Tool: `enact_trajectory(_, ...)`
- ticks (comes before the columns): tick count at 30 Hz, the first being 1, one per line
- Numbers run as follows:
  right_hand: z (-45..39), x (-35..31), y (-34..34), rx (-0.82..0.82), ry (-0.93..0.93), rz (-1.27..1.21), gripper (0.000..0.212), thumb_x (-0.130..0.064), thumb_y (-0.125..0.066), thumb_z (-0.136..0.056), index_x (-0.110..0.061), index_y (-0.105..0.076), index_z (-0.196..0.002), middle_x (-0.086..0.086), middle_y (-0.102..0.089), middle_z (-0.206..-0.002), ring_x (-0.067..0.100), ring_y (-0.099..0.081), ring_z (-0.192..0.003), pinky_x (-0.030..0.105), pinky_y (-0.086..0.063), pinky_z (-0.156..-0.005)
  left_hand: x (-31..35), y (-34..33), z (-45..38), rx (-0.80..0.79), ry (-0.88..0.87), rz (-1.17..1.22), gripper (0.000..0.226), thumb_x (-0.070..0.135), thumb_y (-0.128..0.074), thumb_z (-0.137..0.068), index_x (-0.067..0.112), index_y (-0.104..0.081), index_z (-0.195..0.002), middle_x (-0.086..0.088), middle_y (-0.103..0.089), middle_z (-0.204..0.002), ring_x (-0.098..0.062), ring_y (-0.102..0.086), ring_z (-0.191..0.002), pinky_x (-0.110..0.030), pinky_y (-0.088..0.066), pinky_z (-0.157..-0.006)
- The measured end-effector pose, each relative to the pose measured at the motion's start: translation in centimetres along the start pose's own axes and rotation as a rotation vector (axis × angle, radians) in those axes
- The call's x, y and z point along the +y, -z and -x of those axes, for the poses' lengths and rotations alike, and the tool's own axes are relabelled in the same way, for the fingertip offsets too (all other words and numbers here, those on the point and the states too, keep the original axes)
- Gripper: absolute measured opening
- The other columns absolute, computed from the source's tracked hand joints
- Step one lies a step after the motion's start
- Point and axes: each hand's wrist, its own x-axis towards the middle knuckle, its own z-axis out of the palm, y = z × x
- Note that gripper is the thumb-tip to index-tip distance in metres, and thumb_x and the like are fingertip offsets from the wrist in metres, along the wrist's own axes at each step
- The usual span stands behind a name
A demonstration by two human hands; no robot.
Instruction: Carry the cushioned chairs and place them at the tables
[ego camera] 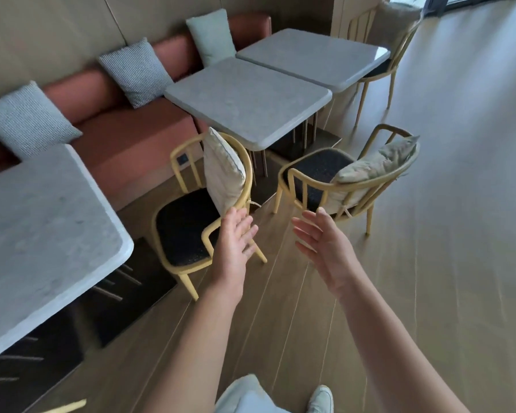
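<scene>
Two yellow cushioned chairs with dark seats stand on the wooden floor. The left chair (188, 225) faces the near grey table (36, 222) and carries a beige cushion (222, 171) against its backrest. The right chair (319, 171) stands by the middle grey table (248, 96), with a cushion (373, 165) slumped on its back. My left hand (236, 239) is open, its fingertips at the left chair's backrest rail. My right hand (322, 242) is open and holds nothing, just short of the right chair's back.
A rust-coloured bench (125, 135) with several grey pillows runs along the wall. A third grey table (313, 55) stands farther back with another yellow chair (382, 49) at it. Open wooden floor spreads to the right. My shoe (320, 399) shows at the bottom.
</scene>
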Motion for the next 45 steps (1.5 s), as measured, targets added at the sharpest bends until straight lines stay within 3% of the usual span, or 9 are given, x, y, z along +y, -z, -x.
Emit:
enact_trajectory(4, -5.3, -0.2, -1.2, -0.014, -0.043, 0.019, 0.037, -0.049, -0.043, -0.103, -0.023, -0.062, -0.121, 0.001, -0.068, -0.127, 0.016, -0.061, -0.120, 0.034, -0.047, -0.099, 0.9, 1.3, -4.6, 0.083, 0.021, 0.042, 0.038, 0.058, -0.034, -0.103, 0.037, -0.062, -0.117, 0.005, -0.062, -0.136, -0.008, -0.062, -0.116, -0.041, -0.042, -0.109)
enact_trajectory(10, -12.6, -2.0, -4.1, 0.009, -0.047, 0.092, 0.038, -0.047, -0.045, -0.102, -0.022, -0.063, -0.124, 0.002, -0.069, -0.127, 0.016, -0.061, -0.121, 0.038, -0.047, -0.105, 2.3, 2.8, -13.5, -0.018, 0.107, 0.172, 0.059, 0.060, -0.029, -0.104, 0.025, -0.049, -0.148, 0.000, -0.052, -0.150, -0.014, -0.052, -0.129, -0.042, -0.034, -0.114)
enact_trajectory(22, -22.4, -4.7, -8.0, 0.128, -0.028, 0.239, 0.019, -0.036, -0.049, -0.104, -0.028, -0.066, -0.107, 0.001, -0.069, -0.125, 0.016, -0.061, -0.120, 0.039, -0.047, -0.106, 4.5, 2.1, -26.0, -0.050, 0.197, 0.138, 0.058, 0.061, -0.032, -0.102, 0.026, -0.050, -0.145, -0.001, -0.053, -0.149, -0.018, -0.056, -0.128, -0.049, -0.035, -0.118)
enact_trajectory(27, -27.7, -5.7, -7.9, 0.093, -0.060, 0.291, 0.027, -0.038, -0.051, -0.103, -0.022, -0.065, -0.119, 0.002, -0.067, -0.127, 0.017, -0.061, -0.119, 0.036, -0.048, -0.102, 4.5, 2.2, -28.9, 0.058, 0.230, 0.177, 0.051, 0.059, -0.036, -0.102, 0.027, -0.054, -0.138, 0.000, -0.059, -0.142, -0.017, -0.060, -0.124, -0.045, -0.040, -0.114)
enact_trajectory(31, -33.0, -5.1, -8.5, 0.053, -0.141, 0.291, 0.020, -0.039, -0.051, -0.103, -0.025, -0.063, -0.110, 0.004, -0.065, -0.127, 0.020, -0.060, -0.117, 0.037, -0.047, -0.100, 5.0, 2.8, -30.3, 0.185, 0.236, 0.204, 0.051, 0.055, -0.038, -0.103, 0.026, -0.052, -0.142, 0.003, -0.060, -0.134, -0.012, -0.063, -0.114, -0.038, -0.046, -0.103)
enact_trajectory(35, -38.6, -4.8, -9.9, -0.077, -0.233, 0.402, 0.039, -0.037, -0.052, -0.102, -0.009, -0.061, -0.129, 0.012, -0.068, -0.128, 0.028, -0.062, -0.122, 0.042, -0.049, -0.105, 5.0, 2.7, -31.7, 0.339, 0.239, 0.262, 0.046, 0.053, -0.040, -0.103, 0.026, -0.054, -0.138, 0.005, -0.062, -0.131, -0.012, -0.063, -0.114, -0.036, -0.047, -0.097)
enact_trajectory(38, -42.1, -5.3, -11.3, -0.184, -0.257, 0.421, 0.022, -0.031, -0.053, -0.102, -0.013, -0.065, -0.102, -0.004, -0.078, -0.087, 0.010, -0.074, -0.089, 0.022, -0.058, -0.068, 4.2, 2.0, -32.9, 0.432, 0.273, 0.368, 0.039, 0.053, -0.042, -0.103, 0.027, -0.061, -0.126, 0.005, -0.067, -0.121, -0.014, -0.065, -0.110, -0.042, -0.048, -0.100)
enact_trajectory(42, -46.9, -4.5, -11.6, -0.234, -0.274, 0.573, 0.024, -0.032, -0.055, -0.101, -0.013, -0.058, -0.115, 0.003, -0.065, -0.103, 0.018, -0.062, -0.094, 0.034, -0.050, -0.083, 2.9, 1.1, -34.5, 0.531, 0.327, 0.501, 0.032, 0.052, -0.045, -0.103, 0.027, -0.064, -0.111, 0.002, -0.069, -0.114, -0.017, -0.066, -0.108, -0.044, -0.051, -0.093)
enact_trajectory(45, -49.1, -3.0, -10.7, -0.290, -0.320, 0.689, 0.014, -0.032, -0.054, -0.101, -0.018, -0.058, -0.101, -0.005, -0.048, -0.075, 0.011, -0.047, -0.068, 0.026, -0.043, -0.069, 1.2, 0.6, -35.6, 0.613, 0.367, 0.553, 0.034, 0.051, -0.048, -0.102, 0.024, -0.062, -0.117, 0.000, -0.069, -0.109, -0.020, -0.066, -0.108, -0.048, -0.051, -0.100)
